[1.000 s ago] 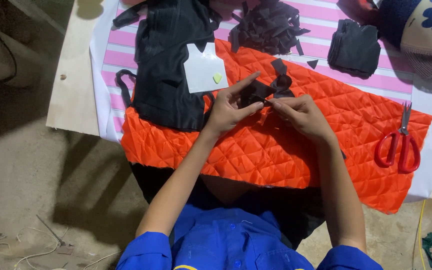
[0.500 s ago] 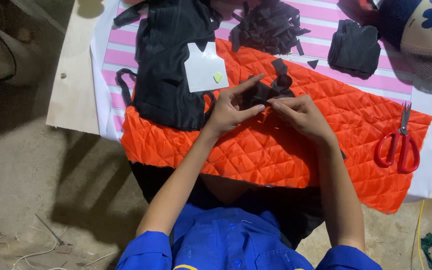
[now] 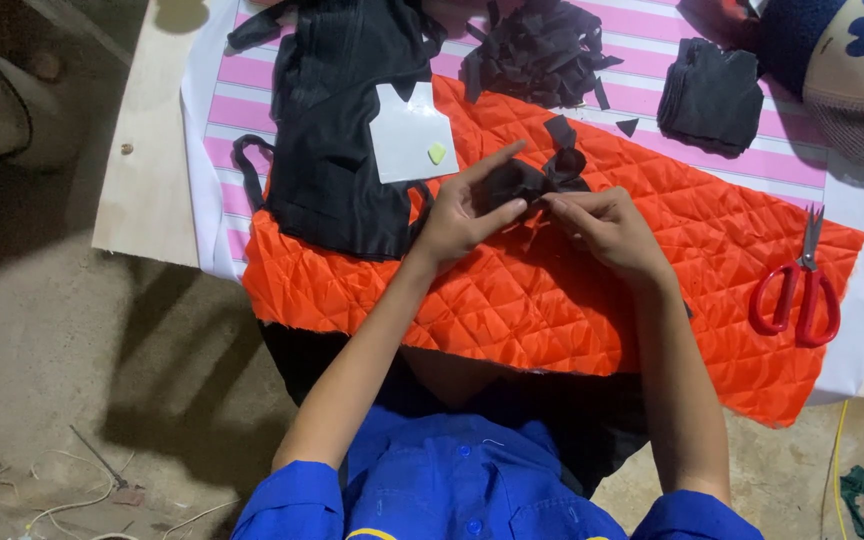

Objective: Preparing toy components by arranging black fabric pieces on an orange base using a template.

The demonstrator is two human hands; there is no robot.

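Both hands, left hand (image 3: pixel 457 215) and right hand (image 3: pixel 602 225), pinch black scrap (image 3: pixel 532 178) over orange quilt (image 3: pixel 572 300), mid-fold; next needs steady fingertip grip.

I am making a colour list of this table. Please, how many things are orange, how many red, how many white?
Orange: 1, the quilted fabric under the left hand and right hand
Red: 1, the scissors
White: 1, the card piece
Total: 3
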